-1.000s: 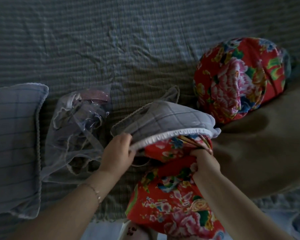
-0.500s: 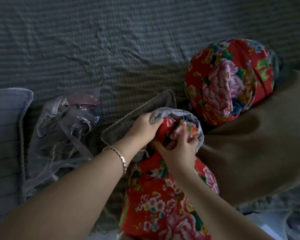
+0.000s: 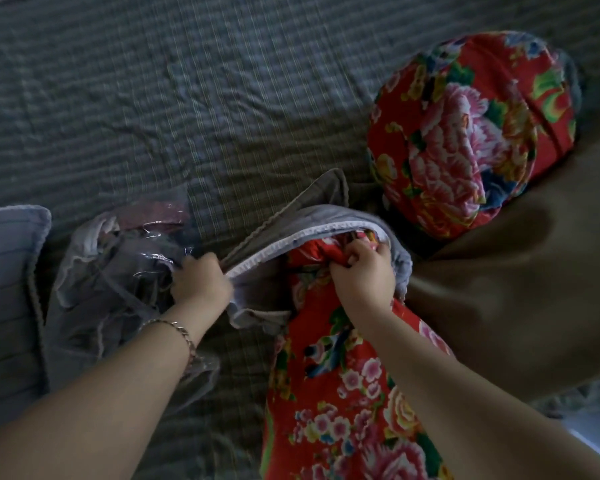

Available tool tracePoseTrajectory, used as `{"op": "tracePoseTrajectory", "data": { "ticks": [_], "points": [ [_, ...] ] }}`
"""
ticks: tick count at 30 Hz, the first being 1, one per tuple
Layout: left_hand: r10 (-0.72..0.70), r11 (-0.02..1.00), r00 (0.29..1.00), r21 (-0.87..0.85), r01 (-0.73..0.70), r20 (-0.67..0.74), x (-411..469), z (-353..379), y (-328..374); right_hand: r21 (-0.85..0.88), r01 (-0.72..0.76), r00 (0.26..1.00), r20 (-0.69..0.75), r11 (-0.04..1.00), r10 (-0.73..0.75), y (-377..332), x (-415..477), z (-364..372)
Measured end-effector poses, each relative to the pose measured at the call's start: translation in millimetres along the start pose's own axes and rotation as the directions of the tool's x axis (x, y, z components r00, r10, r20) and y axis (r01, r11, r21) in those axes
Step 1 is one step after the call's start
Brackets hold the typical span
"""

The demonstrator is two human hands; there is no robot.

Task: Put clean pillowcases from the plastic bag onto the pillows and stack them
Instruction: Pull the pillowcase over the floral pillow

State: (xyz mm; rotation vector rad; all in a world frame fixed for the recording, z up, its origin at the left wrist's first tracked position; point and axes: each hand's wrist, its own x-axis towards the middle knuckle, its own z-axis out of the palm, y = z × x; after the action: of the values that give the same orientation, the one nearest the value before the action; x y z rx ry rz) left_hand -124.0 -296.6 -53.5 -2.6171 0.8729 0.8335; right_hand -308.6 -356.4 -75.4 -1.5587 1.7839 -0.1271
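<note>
- The fingers [image 3: 205, 265] of the left hand [image 3: 201, 284] curl round the white-piped rim of the grey checked cloth pillowcase [image 3: 329, 216], holding its mouth open.
- The right hand [image 3: 364, 275] is clenched on the bunched end of the long red floral pillow [image 3: 326, 393], just inside that mouth.
- Only the tip looks covered. Hold the rim taut, push the corner deep, then draw the case down.
- The crumpled clear plastic bag [image 3: 118, 271] lies just left on the striped grey bed [image 3: 222, 98]. A round red floral pillow [image 3: 471, 133] lies beyond.
</note>
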Motion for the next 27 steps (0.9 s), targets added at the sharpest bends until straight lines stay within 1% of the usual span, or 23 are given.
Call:
{"op": "tracePoseTrajectory", "data": {
  "ticks": [1, 2, 3, 5, 6, 7, 8, 10, 11, 12, 14, 15, 16, 17, 18, 19, 20, 21, 23, 24, 25, 26, 27],
  "points": [
    [-0.018, 0.999, 0.998, -0.047, 0.021, 0.064, -5, 1, 1, 0.03, -0.04, 0.999, -0.027, 0.999, 0.041, 1, -1, 0],
    [0.013, 0.989, 0.994, -0.147, 0.003, 0.109, -11, 2, 6, 0.047, -0.065, 0.997, -0.049, 0.997, 0.068, 0, -2, 0],
    [0.073, 0.959, 0.989, -0.28, -0.036, 0.126, -20, 2, 13, 0.045, -0.069, 0.996, -0.061, 0.997, 0.072, -1, -4, -1],
    [0.22, 0.832, 0.967, -0.542, -0.116, 0.131, -46, -6, 29, -0.029, -0.012, 0.998, -0.066, 1.0, 0.01, -5, -5, -1],
    [0.274, 0.76, 0.955, -0.635, -0.14, 0.118, -58, -12, 35, -0.08, 0.049, 0.996, -0.064, 0.996, -0.054, -6, -6, -1],
    [0.31, 0.719, 0.947, -0.674, -0.17, 0.091, -65, -17, 40, -0.125, 0.132, 0.988, -0.059, 0.983, -0.14, -9, -8, 1],
    [0.332, 0.714, 0.942, -0.666, -0.215, 0.052, -69, -20, 42, -0.16, 0.22, 0.973, -0.041, 0.962, -0.229, -10, -9, 3],
    [0.298, 0.767, 0.955, -0.593, -0.245, -0.01, -67, -27, 44, -0.205, 0.355, 0.931, -0.004, 0.912, -0.364, -14, -13, 10],
    [0.259, 0.799, 0.965, -0.552, -0.239, -0.044, -63, -29, 42, -0.221, 0.382, 0.92, -0.002, 0.898, -0.392, -15, -14, 15],
    [0.228, 0.833, 0.967, -0.493, -0.253, -0.112, -55, -29, 40, -0.227, 0.387, 0.917, -0.011, 0.894, -0.399, -15, -14, 18],
    [0.186, 0.888, 0.934, -0.354, -0.292, -0.305, -37, -32, 36, -0.223, 0.394, 0.915, 0.0, 0.892, -0.404, -17, -13, 19],
    [0.168, 0.894, 0.922, -0.339, -0.292, -0.349, -28, -34, 35, -0.23, 0.412, 0.908, 0.026, 0.882, -0.418, -16, -14, 17],
    [0.145, 0.881, 0.936, -0.388, -0.27, -0.322, -20, -40, 39, -0.244, 0.437, 0.897, 0.042, 0.866, -0.441, -13, -15, 15],
    [0.137, 0.858, 0.957, -0.452, -0.244, -0.257, -14, -47, 46, -0.253, 0.469, 0.88, 0.058, 0.846, -0.471, -10, -15, 13],
    [0.163, 0.84, 0.97, -0.491, -0.232, -0.179, -8, -52, 54, -0.26, 0.508, 0.859, 0.09, 0.821, -0.504, -10, -17, 10],
    [0.224, 0.844, 0.969, -0.477, -0.246, -0.102, -8, -58, 65, -0.274, 0.549, 0.834, 0.129, 0.789, -0.536, -10, -20, 7],
    [0.316, 0.863, 0.949, -0.411, -0.295, -0.016, -11, -62, 75, -0.287, 0.591, 0.806, 0.187, 0.754, -0.561, -12, -23, 5],
    [0.411, 0.863, 0.909, -0.353, -0.363, 0.071, -18, -64, 84, -0.301, 0.619, 0.785, 0.256, 0.725, -0.564, -15, -26, 3],
    [0.535, 0.823, 0.817, -0.35, -0.447, 0.214, -33, -60, 94, -0.322, 0.64, 0.765, 0.349, 0.698, -0.541, -13, -25, 5],
    [0.558, 0.803, 0.79, -0.402, -0.439, 0.252, -36, -54, 90, -0.337, 0.657, 0.753, 0.331, 0.674, -0.568, -11, -27, 5],
    [0.561, 0.784, 0.791, -0.466, -0.411, 0.245, -37, -48, 84, -0.338, 0.65, 0.76, 0.288, 0.681, -0.583, -8, -29, 6],
    [0.539, 0.768, 0.819, -0.513, -0.383, 0.197, -36, -41, 77, -0.294, 0.633, 0.774, 0.268, 0.717, -0.573, 1, -30, 9],
    [0.503, 0.756, 0.857, -0.539, -0.371, 0.116, -34, -33, 68, -0.223, 0.606, 0.792, 0.254, 0.763, -0.555, 11, -33, 12]
  ]
}}
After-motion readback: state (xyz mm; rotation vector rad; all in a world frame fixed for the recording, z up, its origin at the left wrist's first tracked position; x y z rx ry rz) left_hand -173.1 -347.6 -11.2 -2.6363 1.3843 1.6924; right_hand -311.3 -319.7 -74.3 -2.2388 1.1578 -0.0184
